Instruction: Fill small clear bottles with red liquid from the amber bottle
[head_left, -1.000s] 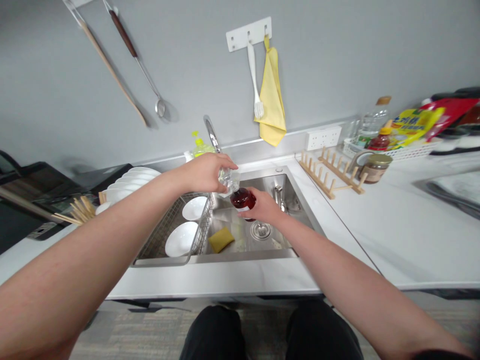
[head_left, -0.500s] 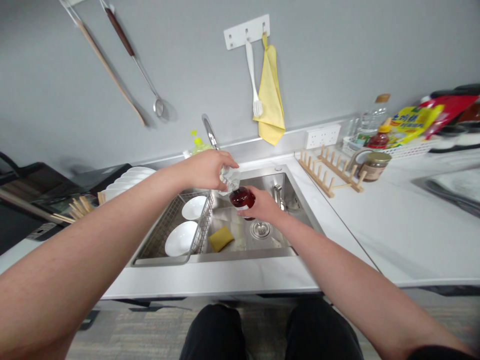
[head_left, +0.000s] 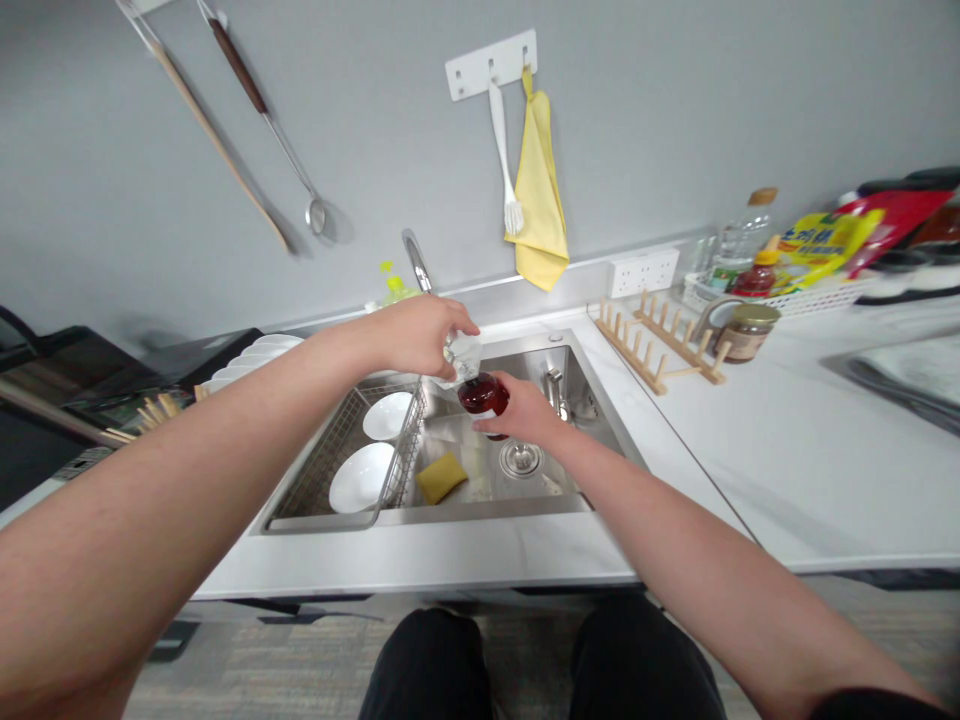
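Note:
Both my hands are over the steel sink (head_left: 592,395). My right hand (head_left: 521,410) is closed around a small bottle of dark red liquid (head_left: 482,393), held above the drain (head_left: 520,458). My left hand (head_left: 416,335) is closed on a clear glass container (head_left: 463,355), tipped down so its mouth meets the top of the red bottle. A yellow sponge (head_left: 439,477) lies on the sink floor below. The tap (head_left: 415,262) rises just behind my left hand.
A wire rack (head_left: 322,470) in the sink's left part holds two white bowls (head_left: 362,477). Stacked white plates (head_left: 251,355) and chopsticks (head_left: 154,412) are at the left. A wooden plate rack (head_left: 660,345), a jar (head_left: 746,332) and bottles stand on the right counter. A yellow cloth (head_left: 540,200) hangs on the wall.
Hardly anything has changed. Both hands have stayed together over the sink with the two containers, drifting very slightly up and left in the view.

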